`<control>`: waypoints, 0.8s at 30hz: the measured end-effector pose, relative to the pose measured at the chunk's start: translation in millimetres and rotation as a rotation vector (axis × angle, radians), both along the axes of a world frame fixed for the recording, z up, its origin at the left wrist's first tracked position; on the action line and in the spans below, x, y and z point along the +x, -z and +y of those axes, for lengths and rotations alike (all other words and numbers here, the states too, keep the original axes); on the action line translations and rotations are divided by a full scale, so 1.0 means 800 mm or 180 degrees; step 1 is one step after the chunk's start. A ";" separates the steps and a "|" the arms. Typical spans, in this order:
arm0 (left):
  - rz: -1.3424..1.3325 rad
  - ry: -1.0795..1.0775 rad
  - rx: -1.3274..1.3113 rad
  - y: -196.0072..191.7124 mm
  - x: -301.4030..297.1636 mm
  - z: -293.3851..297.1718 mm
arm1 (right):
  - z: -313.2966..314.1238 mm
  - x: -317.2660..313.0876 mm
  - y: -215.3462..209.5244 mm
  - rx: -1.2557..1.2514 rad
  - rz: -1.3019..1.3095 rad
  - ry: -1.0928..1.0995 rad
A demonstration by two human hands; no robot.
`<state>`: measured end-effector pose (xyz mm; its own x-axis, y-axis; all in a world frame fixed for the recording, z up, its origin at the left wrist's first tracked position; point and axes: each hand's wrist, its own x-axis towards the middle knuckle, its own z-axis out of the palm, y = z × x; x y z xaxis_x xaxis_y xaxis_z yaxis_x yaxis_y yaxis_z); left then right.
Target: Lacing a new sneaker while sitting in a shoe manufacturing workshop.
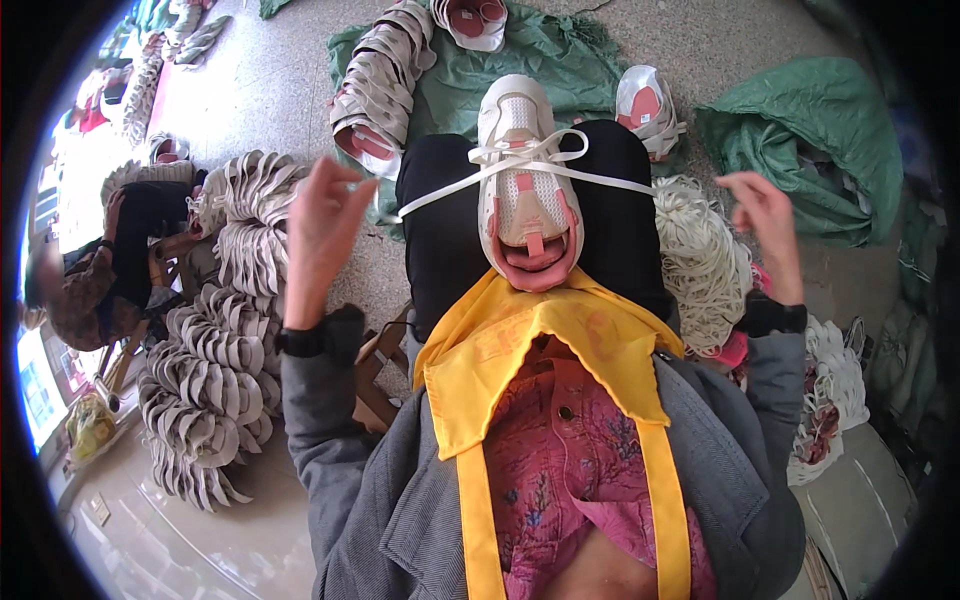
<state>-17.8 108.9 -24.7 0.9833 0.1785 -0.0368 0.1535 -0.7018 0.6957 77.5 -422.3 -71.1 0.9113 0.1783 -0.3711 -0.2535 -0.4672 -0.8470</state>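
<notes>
A white and pink sneaker rests between my black-trousered thighs, its toe away from me and its pink-lined opening close to my yellow apron. White laces are tied in a bow over its tongue, one end stretching left and the other right across my legs. My left hand is raised left of the shoe, fingers curved and slightly blurred, apart from the lace end. On the other side my right hand is lifted with fingers bent but apart. No object shows in either hand.
Long rows of nested shoe uppers lie at left, another row ahead. A bundle of white laces lies by my right thigh. Green sacking covers the floor ahead; a green sack stands at right. Another person sits far left.
</notes>
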 end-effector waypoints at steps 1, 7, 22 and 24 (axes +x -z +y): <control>-0.0111 0.0074 -0.0410 0.004 0.009 -0.020 | 0.038 0.000 -0.004 0.0311 -0.0057 -0.0119; -0.0574 0.0772 -0.0188 0.036 0.050 -0.097 | 0.193 -0.007 -0.017 0.0996 0.0004 -0.0766; 0.0755 0.1187 -0.1801 0.047 0.070 -0.091 | 0.189 -0.015 -0.021 0.0629 -0.0160 -0.1239; 0.0850 0.1132 -0.1994 0.053 0.065 -0.094 | 0.163 -0.014 -0.033 0.0625 -0.0062 -0.1158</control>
